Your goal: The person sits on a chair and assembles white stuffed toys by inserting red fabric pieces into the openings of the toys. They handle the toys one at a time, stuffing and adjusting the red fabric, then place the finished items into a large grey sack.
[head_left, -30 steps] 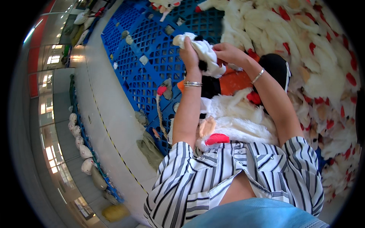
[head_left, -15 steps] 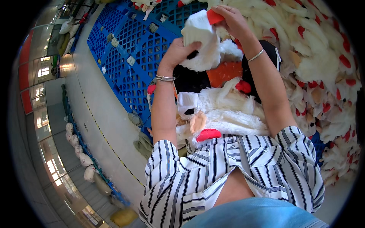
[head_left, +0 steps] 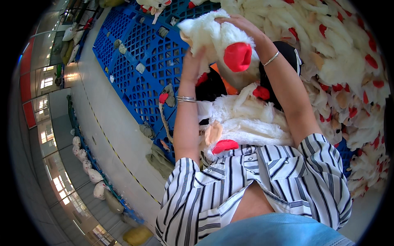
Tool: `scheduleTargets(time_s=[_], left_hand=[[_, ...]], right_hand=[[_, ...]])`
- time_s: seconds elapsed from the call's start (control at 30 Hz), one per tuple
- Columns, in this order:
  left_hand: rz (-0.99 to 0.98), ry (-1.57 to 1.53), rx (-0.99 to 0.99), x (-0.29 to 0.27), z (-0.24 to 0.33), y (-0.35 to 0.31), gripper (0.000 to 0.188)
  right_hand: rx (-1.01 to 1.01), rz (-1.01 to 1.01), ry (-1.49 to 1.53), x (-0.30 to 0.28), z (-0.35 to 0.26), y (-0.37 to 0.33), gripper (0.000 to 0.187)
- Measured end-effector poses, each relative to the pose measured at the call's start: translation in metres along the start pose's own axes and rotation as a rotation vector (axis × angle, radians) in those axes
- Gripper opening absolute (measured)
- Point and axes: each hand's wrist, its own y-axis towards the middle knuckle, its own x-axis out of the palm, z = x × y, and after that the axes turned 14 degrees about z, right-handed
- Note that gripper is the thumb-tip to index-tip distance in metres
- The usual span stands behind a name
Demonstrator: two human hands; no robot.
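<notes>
A limp, white furry plush toy skin point(head_left: 205, 30) with a red rounded patch point(head_left: 238, 56) is held up in front of me. My right hand point(head_left: 242, 26) is closed on its upper right part, fingers partly sunk in the fur. At its lower left edge is my left hand point(head_left: 193, 65), its fingers blurred and partly hidden by the plush. Across my lap lie more white plush skins point(head_left: 250, 123), with a peach-coloured piece point(head_left: 213, 132) and a red piece point(head_left: 225, 146) on them. Something orange point(head_left: 223, 78) shows between my dark-clad legs.
Blue plastic pallets point(head_left: 135, 53) cover the floor ahead and to the left, with small scraps on them. A large heap of white plush skins with red parts point(head_left: 344, 74) fills the right side. At far left, stuffed white bundles point(head_left: 94, 175) line a wall beyond a yellow-black floor line point(head_left: 106, 139).
The plush skin has been turned, so its furry side and red patch now face me instead of the smooth white part. My left hand has moved down and right; my right hand has moved slightly down.
</notes>
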Motion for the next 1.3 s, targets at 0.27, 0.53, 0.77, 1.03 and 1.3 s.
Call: scheduleTargets(time_s=[0.27,0.53,0.77,1.03,1.3], left_hand=[[0.283,0.260,0.169,-0.059,-0.005,0.025,0.023],[0.552,-0.192,0.183,-0.061,0.036,0.023,0.022],[0.076,0.430,0.522,-0.001,0.084,-0.025,0.039],[-0.030,0.446,0.711,0.050,0.050,-0.040,0.067],[0.123,0.232,0.827,0.041,0.058,-0.021,0.017]], right_hand=[[-0.690,-0.082,-0.137,-0.039,0.014,0.007,0.036],[-0.568,0.022,-0.219,-0.038,0.014,0.011,0.029],[-0.273,0.050,0.045,-0.029,0.031,0.012,0.024],[-0.486,-0.082,-0.276,-0.024,0.056,0.028,0.022],[-0.280,-0.051,-0.067,0.001,0.051,0.006,0.012]])
